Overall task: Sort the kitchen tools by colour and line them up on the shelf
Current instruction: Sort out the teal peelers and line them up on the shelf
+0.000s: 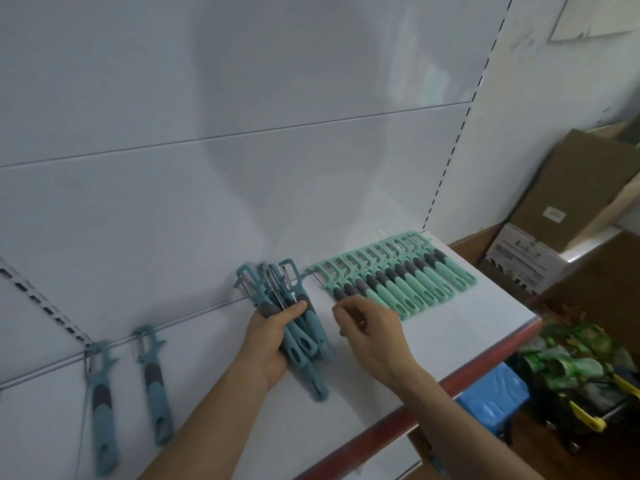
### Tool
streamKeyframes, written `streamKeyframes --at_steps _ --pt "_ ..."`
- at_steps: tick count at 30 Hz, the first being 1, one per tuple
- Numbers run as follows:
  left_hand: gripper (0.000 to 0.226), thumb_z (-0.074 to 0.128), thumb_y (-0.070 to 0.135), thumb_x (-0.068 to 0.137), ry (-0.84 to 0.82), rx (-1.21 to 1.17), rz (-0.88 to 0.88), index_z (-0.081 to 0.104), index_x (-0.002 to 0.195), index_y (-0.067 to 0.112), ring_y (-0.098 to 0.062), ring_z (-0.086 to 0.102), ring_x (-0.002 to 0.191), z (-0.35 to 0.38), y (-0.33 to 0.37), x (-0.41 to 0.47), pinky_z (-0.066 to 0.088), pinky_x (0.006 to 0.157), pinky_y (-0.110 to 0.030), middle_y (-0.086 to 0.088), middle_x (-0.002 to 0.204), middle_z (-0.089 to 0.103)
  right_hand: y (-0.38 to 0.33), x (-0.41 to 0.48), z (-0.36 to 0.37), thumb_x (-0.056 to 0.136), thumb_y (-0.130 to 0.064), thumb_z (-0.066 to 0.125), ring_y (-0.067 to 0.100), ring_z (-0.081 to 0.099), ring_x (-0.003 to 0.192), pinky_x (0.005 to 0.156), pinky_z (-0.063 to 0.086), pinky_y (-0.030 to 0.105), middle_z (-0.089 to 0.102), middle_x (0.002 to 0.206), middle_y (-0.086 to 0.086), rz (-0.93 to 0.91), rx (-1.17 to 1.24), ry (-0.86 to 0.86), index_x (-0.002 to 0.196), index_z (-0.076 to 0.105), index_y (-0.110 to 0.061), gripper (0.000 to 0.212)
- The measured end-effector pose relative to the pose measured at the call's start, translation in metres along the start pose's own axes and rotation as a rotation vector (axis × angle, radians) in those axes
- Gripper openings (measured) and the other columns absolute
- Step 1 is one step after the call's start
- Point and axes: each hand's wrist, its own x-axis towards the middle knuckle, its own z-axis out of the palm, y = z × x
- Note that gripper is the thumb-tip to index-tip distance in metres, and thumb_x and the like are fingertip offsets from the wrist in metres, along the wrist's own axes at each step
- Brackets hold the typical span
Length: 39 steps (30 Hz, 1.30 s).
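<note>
My left hand (266, 344) grips a bundle of several blue peelers (298, 327), heads pointing at the back panel, over the middle of the white shelf (450, 334). To its right lies a tidy row of several mint-green peelers (408, 282) with grey grips, side by side. My right hand (370, 334) has its fingers curled over the handle of the leftmost mint-green peeler (329, 278), hiding the lower handle. Two more blue peelers lie apart on the shelf's left, one (100, 403) farther left and one (156, 379) beside it.
The shelf has a red front edge (467, 375) and a white back panel with slotted uprights. Cardboard boxes (571, 195) stand at the right. Below the shelf are a blue plastic item (491, 400) and green packaged goods (571, 358).
</note>
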Motion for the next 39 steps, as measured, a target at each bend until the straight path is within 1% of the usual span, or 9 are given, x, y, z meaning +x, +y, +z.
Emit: streamKeyframes --at_steps 4,9,17,20,23,26,28,36,39 --pt "0.041 0.078 0.005 0.073 -0.071 0.009 -0.032 0.069 0.113 -0.002 -0.024 0.071 0.076 0.011 -0.003 -0.006 0.060 0.071 -0.037 -0.015 0.089 0.074 0.027 0.018 -0.035 0.097 -0.019 0.065 0.000 0.063 0.077 0.068 0.051 0.012 0.067 0.085 -0.017 0.090 -0.010 0.167 0.094 0.072 -0.023 0.008" --pt "0.035 0.073 -0.003 0.083 -0.068 -0.041 -0.036 0.067 0.118 -0.003 -0.025 0.075 0.078 0.046 -0.014 -0.002 0.061 0.064 -0.035 -0.017 0.095 0.075 0.091 0.042 -0.079 0.097 -0.015 0.063 0.014 0.057 0.083 0.075 0.046 0.027 0.069 0.099 0.002 0.196 -0.339 0.338 0.100 0.075 -0.013 0.012" --pt "0.034 0.072 -0.002 0.085 -0.082 -0.055 -0.065 0.067 0.118 -0.001 -0.027 0.075 0.081 0.075 -0.025 0.004 0.062 0.067 -0.039 -0.019 0.099 0.074 0.123 0.046 -0.098 0.100 -0.018 0.057 0.019 0.052 0.083 0.071 0.040 0.032 0.065 0.096 0.005 0.240 -0.507 0.340 0.092 0.077 -0.010 0.023" --pt "0.042 0.073 -0.001 0.083 -0.079 -0.058 -0.051 0.064 0.124 -0.005 -0.026 0.075 0.080 0.078 -0.026 0.002 0.062 0.066 -0.038 -0.018 0.098 0.074 0.119 0.045 -0.098 0.099 -0.021 0.061 0.020 0.052 0.090 0.076 0.045 0.036 0.067 0.104 0.007 0.256 -0.558 0.340 0.104 0.077 -0.013 0.019" --pt "0.047 0.075 -0.001 0.079 -0.071 -0.060 -0.021 0.064 0.124 -0.006 -0.028 0.075 0.084 0.075 -0.025 0.001 0.062 0.070 -0.040 -0.021 0.104 0.074 0.085 0.039 -0.091 0.099 -0.022 0.062 0.014 0.057 0.097 0.087 0.050 0.036 0.069 0.109 0.001 0.161 -0.381 0.377 0.110 0.075 -0.016 0.018" --pt "0.034 0.072 -0.005 0.084 -0.024 -0.009 0.040 0.067 0.118 -0.004 -0.033 0.075 0.089 0.070 -0.023 0.001 0.061 0.075 -0.041 -0.024 0.109 0.074 0.028 0.025 -0.064 0.094 -0.030 0.070 0.002 0.060 0.079 0.071 0.051 0.017 0.067 0.090 -0.015 0.024 -0.066 0.072 0.099 0.070 -0.026 0.007" --pt "0.026 0.072 -0.006 0.086 0.031 0.033 0.083 0.069 0.112 -0.002 -0.035 0.075 0.089 0.063 -0.019 -0.003 0.061 0.075 -0.043 -0.023 0.104 0.076 0.006 0.019 -0.041 0.083 -0.035 0.081 0.006 0.061 0.073 0.063 0.050 0.017 0.066 0.082 -0.012 0.027 0.077 -0.068 0.095 0.065 -0.026 0.022" --pt "0.018 0.066 -0.002 0.092 0.102 0.102 0.110 0.069 0.109 -0.007 -0.039 0.075 0.094 -0.004 0.018 -0.035 0.062 0.078 -0.049 -0.023 0.104 0.076 -0.016 0.015 0.021 0.083 -0.021 0.079 0.019 0.067 0.070 0.066 0.059 0.046 0.070 0.079 -0.006 0.115 0.307 -0.085 0.090 0.062 -0.030 0.021" --pt "0.016 0.062 -0.002 0.095 0.093 0.116 0.141 0.066 0.110 -0.006 -0.035 0.076 0.094 -0.031 0.030 -0.050 0.064 0.070 -0.044 -0.017 0.105 0.077 -0.029 0.009 0.039 0.089 -0.016 0.071 0.010 0.062 0.071 0.067 0.054 0.031 0.067 0.082 -0.006 0.117 0.267 -0.067 0.094 0.058 -0.030 0.020"
